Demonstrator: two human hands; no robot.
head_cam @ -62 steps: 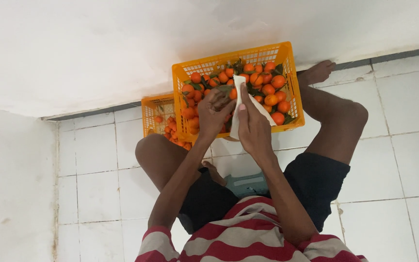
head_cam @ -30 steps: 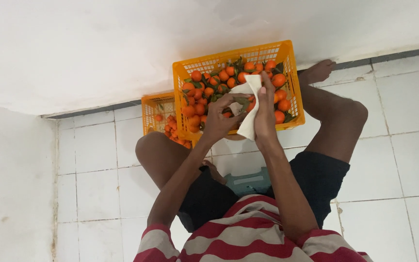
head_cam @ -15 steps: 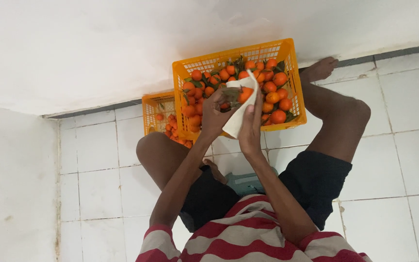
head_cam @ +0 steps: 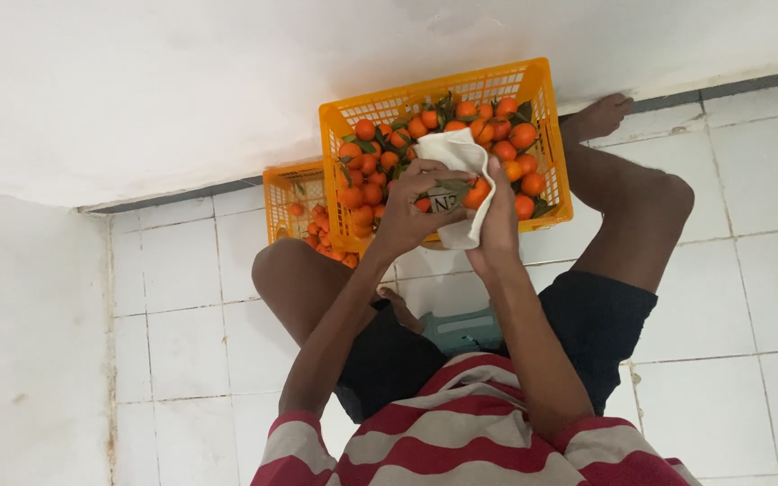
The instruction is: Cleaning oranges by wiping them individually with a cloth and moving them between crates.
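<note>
My left hand [head_cam: 407, 214] grips a small orange fruit with green leaves [head_cam: 473, 193], held over a large orange plastic crate [head_cam: 547, 117]. My right hand [head_cam: 499, 225] holds a white cloth [head_cam: 450, 151] wrapped around the far side of that fruit. The crate is full of small orange fruits with leaves [head_cam: 380, 153] and stands against the white wall between my bare knees.
A second, smaller orange crate [head_cam: 283, 193] with fruit stands left of the big one, behind my left knee [head_cam: 285, 270]. My right foot [head_cam: 598, 117] rests by the wall. I sit on a low greenish stool [head_cam: 461, 330] on white floor tiles.
The cloth went from hanging long in my right hand to being bunched around the fruit. Both hands turned the fruit and stayed over the crate; the view shifted slightly.
</note>
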